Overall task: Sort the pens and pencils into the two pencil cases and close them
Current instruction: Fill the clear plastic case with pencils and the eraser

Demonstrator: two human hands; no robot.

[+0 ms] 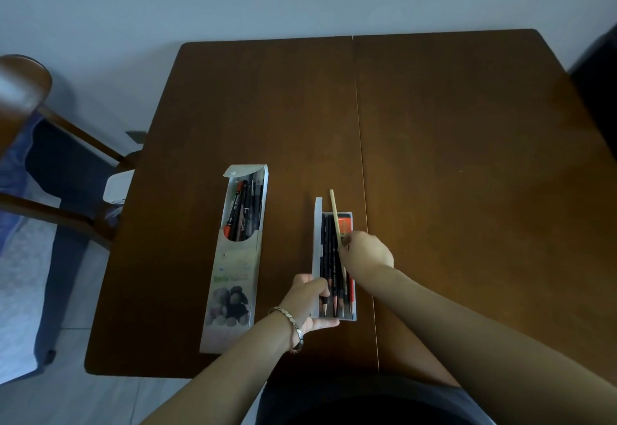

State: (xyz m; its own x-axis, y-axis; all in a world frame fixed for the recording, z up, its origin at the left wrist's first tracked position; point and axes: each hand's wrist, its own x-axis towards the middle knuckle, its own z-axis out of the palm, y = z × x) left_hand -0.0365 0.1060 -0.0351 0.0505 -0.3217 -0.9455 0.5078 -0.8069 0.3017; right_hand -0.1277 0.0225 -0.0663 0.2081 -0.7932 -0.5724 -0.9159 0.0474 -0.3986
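Nearest, at 6 o'clock on the counter (467,157), the left grip (310,301), a bracelet (293,324) on its wrist, is curled round the near left corner of the pencil case (318,224), steadying it. That case is a shallow, pale, open box, probably light and likely to skid on the smooth wood, so holding a corner or pressing on a wall suits it. In it lie dark pencils (330,257), points toward the person. They carry white lettering too small to read. Just beyond, the right grip (365,252) pinches a tan pencil (335,214) near its middle, above the case, with the free end pointing to about 12 o'clock and past the far wall. A pencil is stiff, light and thin, and its point is brittle. It is best taken mid-shaft and laid flat beside the others. At 12 o'clock inside the case sits something orange (344,221), which I cannot identify. At 9 o'clock from the pencil case, well apart, lies the pen case (233,274), a long flat sleeve with its far flap open and pens (240,211) showing in a cut-out. It looks like thin card or plastic that would buckle if squeezed, so the edges are the place to hold it. It carries a green word I cannot read and a picture of dark and pale round shapes. Neither case is closed yet.
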